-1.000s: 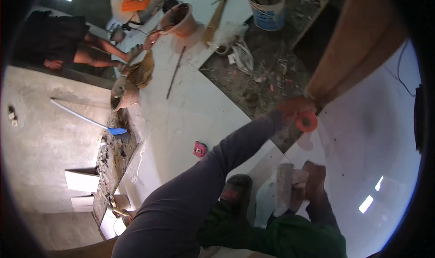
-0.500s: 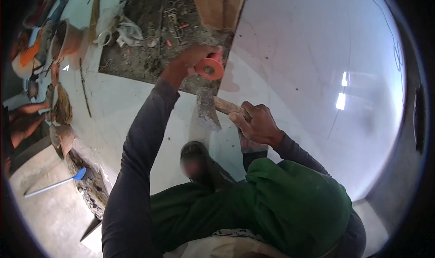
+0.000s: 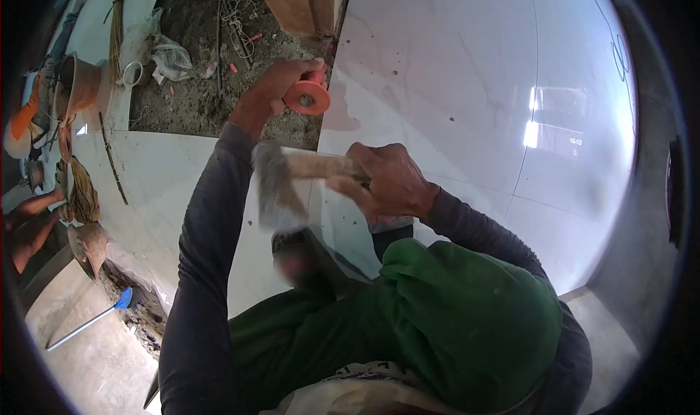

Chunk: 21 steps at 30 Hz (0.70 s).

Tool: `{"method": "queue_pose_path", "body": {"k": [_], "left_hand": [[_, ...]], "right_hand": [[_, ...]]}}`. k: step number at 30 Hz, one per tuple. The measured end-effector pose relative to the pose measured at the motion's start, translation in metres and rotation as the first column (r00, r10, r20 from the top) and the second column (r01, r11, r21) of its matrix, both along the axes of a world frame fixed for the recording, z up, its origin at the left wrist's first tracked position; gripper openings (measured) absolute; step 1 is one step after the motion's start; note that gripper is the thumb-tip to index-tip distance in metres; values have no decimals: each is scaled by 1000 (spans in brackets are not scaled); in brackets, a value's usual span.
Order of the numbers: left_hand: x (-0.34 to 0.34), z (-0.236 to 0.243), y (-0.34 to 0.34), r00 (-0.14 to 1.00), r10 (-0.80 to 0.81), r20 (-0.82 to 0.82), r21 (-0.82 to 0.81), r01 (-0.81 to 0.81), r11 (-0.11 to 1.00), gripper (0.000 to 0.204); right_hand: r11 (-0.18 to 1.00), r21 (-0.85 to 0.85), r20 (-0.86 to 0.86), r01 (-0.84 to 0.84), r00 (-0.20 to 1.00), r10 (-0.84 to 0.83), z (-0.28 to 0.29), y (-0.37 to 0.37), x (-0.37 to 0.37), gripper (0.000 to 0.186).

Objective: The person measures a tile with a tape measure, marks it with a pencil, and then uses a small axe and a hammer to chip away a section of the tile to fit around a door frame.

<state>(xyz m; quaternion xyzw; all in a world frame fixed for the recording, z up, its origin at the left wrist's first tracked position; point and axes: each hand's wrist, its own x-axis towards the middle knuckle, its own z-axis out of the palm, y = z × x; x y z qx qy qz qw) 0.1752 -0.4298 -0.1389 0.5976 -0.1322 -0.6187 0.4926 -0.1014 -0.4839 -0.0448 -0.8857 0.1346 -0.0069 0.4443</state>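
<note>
My left hand is wrapped round a chisel with a round red hand guard, over the edge where the bare soil meets the white floor tiles. The chisel's struck end shows at the middle of the disc; its blade is hidden below. In my right hand is a hammer with a heavy, worn grey head and a short wooden handle. Its head is blurred by motion and hangs nearer to me than the chisel, beside my left forearm, apart from the guard.
Rough soil with wires, plastic bags and red bits borders glossy white tiles. A wooden board stands at the far edge. Leftward are a basin, a blue-headed tool and another person's limbs.
The hammer has swung left and slightly down, away from the chisel. The whole scene has shifted left in view; my left hand still grips the chisel at the tile edge.
</note>
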Motion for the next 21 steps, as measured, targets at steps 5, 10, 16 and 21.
{"method": "queue_pose_path", "body": {"k": [5,10,16,21], "left_hand": [[-13,33,-3,998,64,10,-114,-62,992,30],[13,16,-1,993,-64,101,-230,86,969,28],[1,21,-12,998,31,52,-198,-20,980,28],[12,24,-9,993,-96,63,-264,109,958,22]], "right_hand": [[948,-116,461,-298,829,317,23,-7,4,52],[933,-361,-41,-4,999,-12,-23,-41,20,53],[964,-251,206,-88,968,142,-12,-33,0,58],[950,-310,-163,-31,986,-21,10,-33,15,50]]}}
